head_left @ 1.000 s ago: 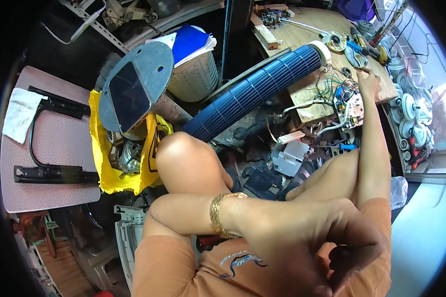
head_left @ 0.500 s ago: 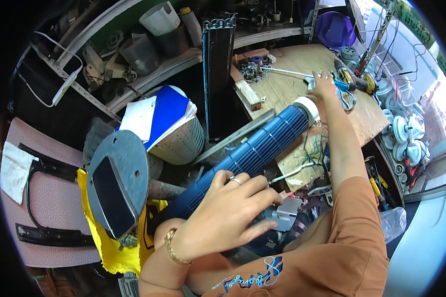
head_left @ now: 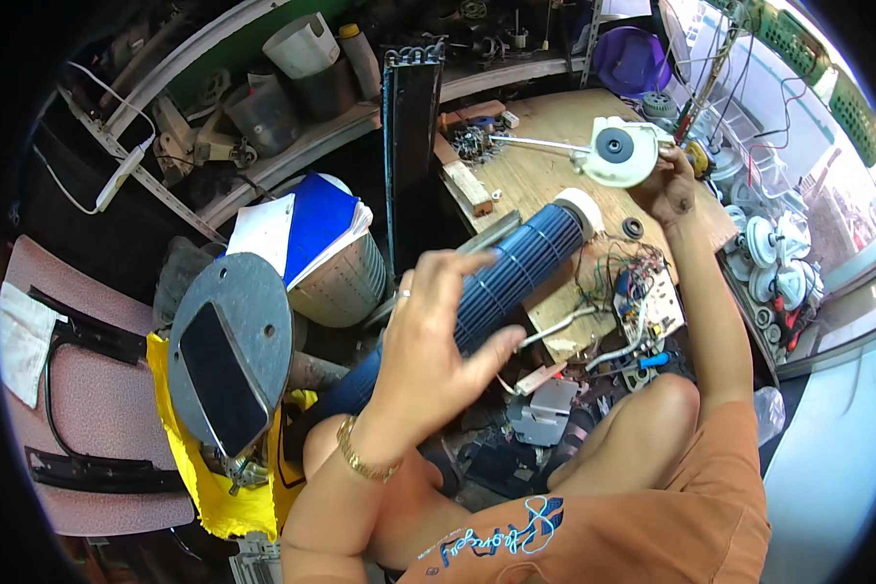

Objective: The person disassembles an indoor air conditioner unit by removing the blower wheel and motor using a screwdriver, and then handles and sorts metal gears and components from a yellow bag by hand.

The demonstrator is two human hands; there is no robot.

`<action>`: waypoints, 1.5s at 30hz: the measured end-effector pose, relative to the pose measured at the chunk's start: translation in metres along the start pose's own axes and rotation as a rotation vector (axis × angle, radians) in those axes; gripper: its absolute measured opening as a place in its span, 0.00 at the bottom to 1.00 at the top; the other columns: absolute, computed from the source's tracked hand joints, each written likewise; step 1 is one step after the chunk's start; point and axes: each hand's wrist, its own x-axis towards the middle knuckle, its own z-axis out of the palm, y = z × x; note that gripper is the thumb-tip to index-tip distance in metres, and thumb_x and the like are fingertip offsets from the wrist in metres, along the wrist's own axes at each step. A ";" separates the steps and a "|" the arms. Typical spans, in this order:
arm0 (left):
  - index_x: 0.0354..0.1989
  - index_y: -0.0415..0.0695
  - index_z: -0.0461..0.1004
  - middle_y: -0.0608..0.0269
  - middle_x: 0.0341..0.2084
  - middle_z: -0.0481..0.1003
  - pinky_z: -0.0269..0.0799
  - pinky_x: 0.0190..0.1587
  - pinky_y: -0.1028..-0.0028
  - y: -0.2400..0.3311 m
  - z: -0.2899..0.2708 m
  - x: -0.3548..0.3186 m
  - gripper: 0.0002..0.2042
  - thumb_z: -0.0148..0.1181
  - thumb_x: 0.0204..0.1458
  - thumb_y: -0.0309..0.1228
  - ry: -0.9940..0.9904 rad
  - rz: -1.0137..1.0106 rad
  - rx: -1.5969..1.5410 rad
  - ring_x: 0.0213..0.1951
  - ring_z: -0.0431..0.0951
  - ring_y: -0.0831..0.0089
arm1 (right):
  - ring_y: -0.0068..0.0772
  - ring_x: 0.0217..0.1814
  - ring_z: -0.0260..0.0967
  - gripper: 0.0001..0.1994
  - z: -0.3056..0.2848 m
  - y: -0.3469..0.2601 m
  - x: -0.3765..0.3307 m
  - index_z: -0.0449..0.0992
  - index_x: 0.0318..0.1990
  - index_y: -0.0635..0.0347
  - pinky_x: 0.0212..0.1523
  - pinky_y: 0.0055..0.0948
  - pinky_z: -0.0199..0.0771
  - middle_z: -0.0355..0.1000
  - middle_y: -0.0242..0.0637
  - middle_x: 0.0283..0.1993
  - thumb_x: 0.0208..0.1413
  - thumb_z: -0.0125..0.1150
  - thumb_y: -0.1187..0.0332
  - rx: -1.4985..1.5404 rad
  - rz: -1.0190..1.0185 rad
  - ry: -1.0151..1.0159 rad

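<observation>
A long blue cylindrical blower fan wheel point(head_left: 511, 277) with a white end cap point(head_left: 582, 211) lies slanted across my lap, its far end over the wooden tabletop. Just above its middle is my left hand point(head_left: 433, 341), fingers apart and holding nothing; I cannot tell whether it touches the ribs. Beyond the white cap, my right hand point(head_left: 670, 190) grips the edge of a cream plastic housing point(head_left: 603, 170) with a dark round rubber bush point(head_left: 614, 146) at its centre. The fingertips are partly hidden behind the housing. A small black ring point(head_left: 633, 228) lies on the wood near that wrist.
On the tabletop point(head_left: 545, 112) are a heap of small metal parts point(head_left: 472, 146), a long thin rod point(head_left: 535, 143) and a circuit board point(head_left: 649, 302) with tangled wires. A phone point(head_left: 226, 375) rests on a round grey plate point(head_left: 190, 321) at left. White plastic pulleys point(head_left: 786, 243) stand at right.
My right hand, earlier reaching onto the tabletop, now holds up the cream housing. My left hand has turned more upright with its fingers raised. The circuit board has come into fuller view.
</observation>
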 end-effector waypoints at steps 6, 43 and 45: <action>0.73 0.34 0.49 0.44 0.62 0.65 0.75 0.53 0.66 -0.003 0.042 -0.011 0.43 0.67 0.59 0.44 -0.134 -0.438 -0.873 0.58 0.73 0.64 | 0.50 0.69 0.66 0.38 0.122 0.068 -0.095 0.67 0.67 0.64 0.73 0.50 0.61 0.68 0.49 0.68 0.45 0.57 0.58 0.081 0.072 0.080; 0.68 0.39 0.59 0.52 0.58 0.70 0.79 0.50 0.67 -0.006 -0.096 -0.459 0.30 0.55 0.54 0.23 0.802 -0.892 -0.586 0.55 0.77 0.63 | 0.43 0.54 0.77 0.16 0.038 0.386 -0.335 0.82 0.50 0.51 0.57 0.49 0.72 0.81 0.40 0.49 0.56 0.65 0.60 -2.192 0.593 -0.856; 0.67 0.41 0.61 0.53 0.57 0.72 0.81 0.46 0.67 -0.004 -0.077 -0.471 0.29 0.55 0.54 0.22 0.854 -0.937 -0.601 0.52 0.78 0.64 | 0.41 0.54 0.77 0.14 0.007 0.408 -0.352 0.82 0.49 0.48 0.56 0.50 0.70 0.81 0.37 0.48 0.56 0.63 0.62 -2.255 0.535 -0.818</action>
